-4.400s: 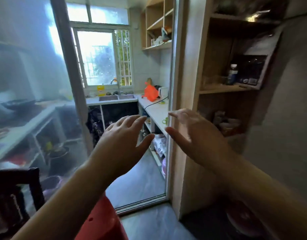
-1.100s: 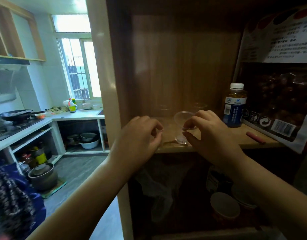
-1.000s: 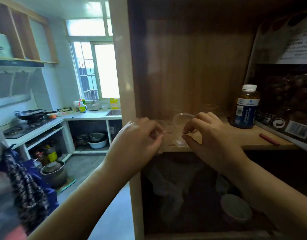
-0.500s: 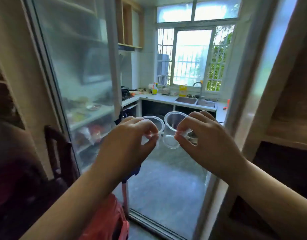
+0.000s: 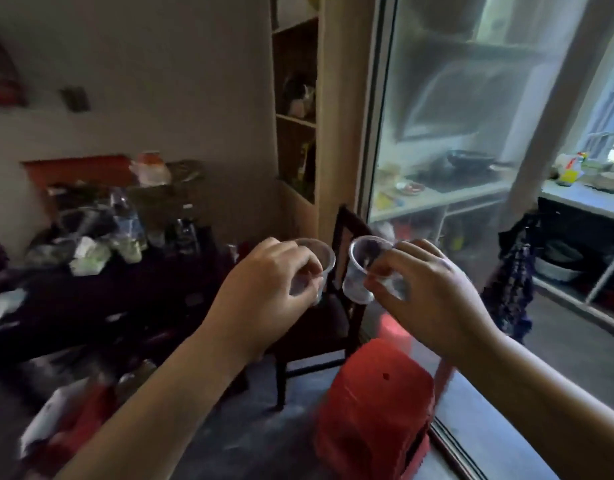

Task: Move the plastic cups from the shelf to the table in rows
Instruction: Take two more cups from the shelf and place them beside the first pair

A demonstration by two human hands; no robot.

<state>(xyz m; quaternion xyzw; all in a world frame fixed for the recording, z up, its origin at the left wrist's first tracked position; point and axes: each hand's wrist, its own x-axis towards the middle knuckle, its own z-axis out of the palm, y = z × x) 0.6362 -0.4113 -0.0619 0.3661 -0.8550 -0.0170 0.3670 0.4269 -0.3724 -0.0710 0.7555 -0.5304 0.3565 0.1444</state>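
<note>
I hold two small clear plastic cups in the air, side by side, at chest height. My left hand [image 5: 264, 285] pinches the left cup [image 5: 321, 259] by its rim and wall. My right hand [image 5: 426, 299] grips the right cup [image 5: 359, 271], which tilts slightly with its mouth toward me. The two cups are close but do not touch. A dark table [image 5: 101, 306] stands to the left, below and beyond my left hand. The shelf the cups came from is out of view.
Bottles, bags and wrappers [image 5: 101, 233] crowd the table's far part. A dark wooden chair [image 5: 336, 306] stands directly under the cups, a red plastic stool [image 5: 374, 407] nearer me. A glass sliding door [image 5: 454, 133] fills the right side, beside a tall wooden shelf unit [image 5: 298, 109].
Both hands took one cup each off the shelf and carried them away. My view has swung left from the kitchen doorway toward the dark table and chair.
</note>
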